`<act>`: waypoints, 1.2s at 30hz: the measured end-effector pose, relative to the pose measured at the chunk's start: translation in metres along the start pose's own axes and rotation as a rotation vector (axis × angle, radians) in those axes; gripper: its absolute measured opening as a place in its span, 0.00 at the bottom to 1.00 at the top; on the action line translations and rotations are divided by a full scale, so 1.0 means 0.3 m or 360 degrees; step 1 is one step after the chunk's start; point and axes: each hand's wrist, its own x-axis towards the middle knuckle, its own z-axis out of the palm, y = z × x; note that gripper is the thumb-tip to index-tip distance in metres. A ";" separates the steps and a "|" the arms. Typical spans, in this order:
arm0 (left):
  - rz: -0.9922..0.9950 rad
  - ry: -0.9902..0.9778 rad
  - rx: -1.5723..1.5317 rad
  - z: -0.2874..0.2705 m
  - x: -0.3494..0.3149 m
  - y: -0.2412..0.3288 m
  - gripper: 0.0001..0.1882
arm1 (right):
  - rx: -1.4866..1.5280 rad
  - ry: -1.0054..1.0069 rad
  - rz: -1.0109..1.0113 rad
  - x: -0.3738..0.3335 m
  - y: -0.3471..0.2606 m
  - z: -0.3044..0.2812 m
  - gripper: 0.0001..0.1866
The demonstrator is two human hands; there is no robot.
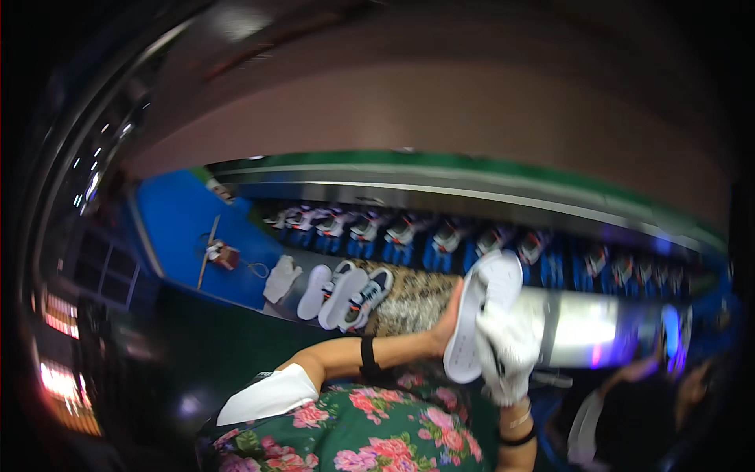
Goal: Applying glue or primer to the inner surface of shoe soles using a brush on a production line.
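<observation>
In front of my chest I hold a white shoe sole (464,346), upright and slightly tilted. My left hand (449,318) is bare and grips its left edge, the fingers partly hidden behind it. My right hand (510,346) wears a white knit glove and is closed against the right side of the sole. Just above the glove shows a second white sole-like piece (504,277); whether it is joined to the first, I cannot tell. To the left, several white-soled shoes (343,300) lie on the bench, beside a loose white glove (281,278).
Beyond the bench runs a rack with a row of shoes (401,230) on blue holders. A patterned brown mat (409,299) lies under my left forearm. A blue table (177,228) at the left bears a small tool. Another person (629,409) works at the lower right.
</observation>
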 end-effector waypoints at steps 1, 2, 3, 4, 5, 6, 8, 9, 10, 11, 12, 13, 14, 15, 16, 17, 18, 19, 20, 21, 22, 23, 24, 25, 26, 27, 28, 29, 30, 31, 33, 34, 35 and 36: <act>-0.0002 0.0116 -0.0064 0.037 -0.015 0.017 0.49 | 0.0148 -0.0015 0.0076 -0.024 -0.009 0.004 0.13; -0.0014 0.0233 -0.0140 0.052 -0.032 0.033 0.47 | 0.0292 -0.0047 0.0162 -0.043 -0.013 0.003 0.14; -0.0046 -0.0101 0.0049 -0.042 -0.033 0.039 0.47 | 0.0374 0.0062 0.0255 -0.062 -0.003 0.002 0.14; -0.0079 -0.0410 0.0262 -0.146 -0.030 0.042 0.48 | 0.0464 0.0160 0.0365 -0.058 0.013 0.014 0.14; -0.0121 -0.0633 0.0322 -0.145 -0.036 0.038 0.48 | 0.0500 0.0135 0.0280 -0.024 -0.008 0.012 0.14; -0.0110 -0.0500 0.0444 -0.107 -0.068 0.050 0.48 | 0.0468 0.0253 0.0145 0.003 -0.042 0.009 0.10; -0.0046 -0.0917 0.0443 -0.159 -0.006 0.053 0.47 | 0.0190 0.0388 0.0031 0.069 -0.160 0.025 0.06; 0.0046 -0.0905 0.0451 -0.154 -0.014 0.078 0.47 | 0.0299 0.0317 -0.0072 0.074 -0.150 0.057 0.07; 0.0116 -0.0569 0.0327 -0.113 -0.009 0.075 0.46 | 0.0320 0.0280 -0.0141 0.047 -0.128 0.059 0.09; 0.0211 -0.0223 0.0196 -0.096 -0.014 0.083 0.45 | 0.0375 0.0048 -0.0140 -0.002 -0.054 0.048 0.12; 0.0266 -0.0385 0.0260 -0.111 -0.023 0.097 0.45 | 0.0467 -0.0045 -0.0059 0.011 -0.052 0.042 0.12; 0.0233 -0.0421 0.0253 -0.122 -0.028 0.110 0.44 | 0.0503 -0.0030 -0.0001 0.028 -0.047 0.053 0.12; 0.0197 -0.0458 0.0249 -0.130 -0.029 0.123 0.43 | 0.0523 0.0020 0.0032 0.048 -0.045 0.060 0.12; 0.0111 -0.0923 0.0366 -0.141 -0.027 0.150 0.43 | 0.0519 0.0078 0.0038 0.073 -0.058 0.058 0.12; 0.0179 -0.0734 0.0341 -0.136 -0.015 0.140 0.43 | 0.0509 0.0134 0.0013 0.105 -0.077 0.062 0.12; 0.0220 -0.0755 0.0345 -0.136 -0.006 0.149 0.43 | 0.0486 0.0167 -0.0020 0.126 -0.097 0.067 0.12; 0.0253 -0.0766 0.0342 -0.139 -0.010 0.152 0.43 | 0.0465 0.0168 -0.0036 0.129 -0.119 0.077 0.12; 0.0260 -0.0770 0.0346 -0.138 -0.004 0.155 0.43 | 0.0454 0.0135 -0.0054 0.116 -0.130 0.085 0.12; 0.0268 -0.0521 0.0230 -0.138 0.010 0.155 0.43 | 0.0453 0.0085 -0.0070 0.117 -0.125 0.096 0.12; 0.0275 -0.0274 0.0115 -0.140 0.022 0.158 0.43 | 0.0463 0.0038 -0.0070 0.110 -0.113 0.100 0.12; 0.0282 -0.0286 0.0129 -0.148 0.030 0.166 0.43 | 0.0460 -0.0006 -0.0064 0.102 -0.099 0.099 0.12; 0.0363 -0.0463 0.0250 -0.170 0.016 0.164 0.43 | 0.0472 -0.0034 -0.0048 0.095 -0.099 0.097 0.12; 0.0434 -0.0636 0.0369 -0.189 0.007 0.162 0.43 | 0.0472 -0.0050 -0.0024 0.087 -0.099 0.093 0.12; 0.0469 -0.0613 0.0350 -0.199 0.010 0.157 0.43 | 0.0481 -0.0056 -0.0006 0.083 -0.102 0.094 0.12; 0.0467 -0.0609 0.0355 -0.215 0.008 0.149 0.43 | 0.0484 -0.0062 0.0007 0.076 -0.109 0.096 0.12; 0.0433 -0.0784 0.0339 -0.194 -0.011 0.147 0.43 | 0.0483 -0.0070 0.0013 0.071 -0.111 0.094 0.12; 0.0393 -0.0954 0.0319 -0.183 -0.028 0.141 0.43 | 0.0487 -0.0082 0.0019 0.061 -0.114 0.094 0.12; 0.0487 -0.0365 0.0339 -0.179 -0.015 0.128 0.48 | 0.0489 -0.0103 0.0035 0.055 -0.124 0.091 0.12; 0.0454 -0.0282 0.0320 -0.174 -0.027 0.106 0.49 | 0.0480 -0.0121 0.0038 0.035 -0.124 0.094 0.12; 0.0452 -0.0368 0.0368 -0.168 -0.029 0.112 0.49 | 0.0475 -0.0131 0.0072 0.019 -0.128 0.088 0.12; 0.0472 -0.0543 0.0470 -0.162 -0.029 0.149 0.51 | 0.0442 -0.0115 0.0139 -0.003 -0.114 0.080 0.12; 0.0471 -0.0591 0.0508 -0.153 -0.022 0.165 0.52 | 0.0428 -0.0087 0.0187 -0.026 -0.102 0.075 0.12; 0.0567 -0.0606 0.0510 -0.148 -0.028 0.186 0.52 | 0.0442 -0.0113 0.0180 -0.018 -0.072 0.082 0.13; 0.0599 -0.0628 0.0531 -0.137 -0.021 0.200 0.53 | 0.0447 -0.0074 0.0215 -0.029 -0.048 0.085 0.13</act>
